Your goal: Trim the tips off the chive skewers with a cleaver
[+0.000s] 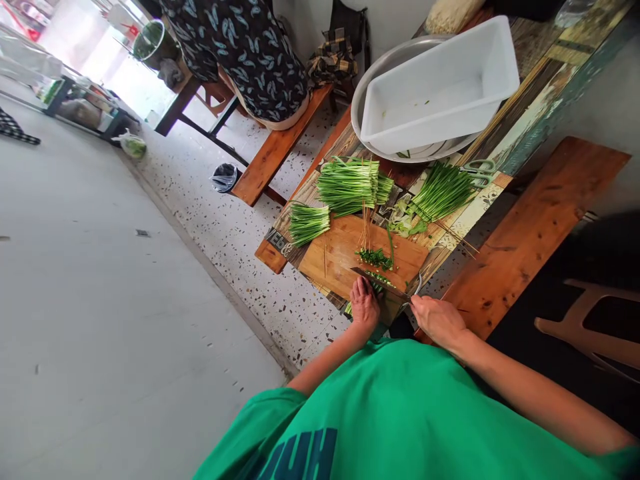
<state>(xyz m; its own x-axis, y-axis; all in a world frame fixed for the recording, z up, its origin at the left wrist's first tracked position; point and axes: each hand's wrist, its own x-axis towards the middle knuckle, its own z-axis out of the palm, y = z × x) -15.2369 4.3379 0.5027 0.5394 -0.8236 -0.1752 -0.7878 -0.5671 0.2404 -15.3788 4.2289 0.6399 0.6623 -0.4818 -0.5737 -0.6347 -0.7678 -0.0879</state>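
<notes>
Flat cleaver (381, 283) across green chives (376, 259) on the wooden cutting board (345, 250).

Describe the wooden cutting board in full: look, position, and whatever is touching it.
The cutting board is a rectangular slab of orange-brown wood with visible grain, lying flat at the near end of the patterned table. On it lie a small pile of chopped greens and a few thin wooden skewers. A knife rests across its near edge, with the left hand beside the blade and the right hand at the handle.
</notes>
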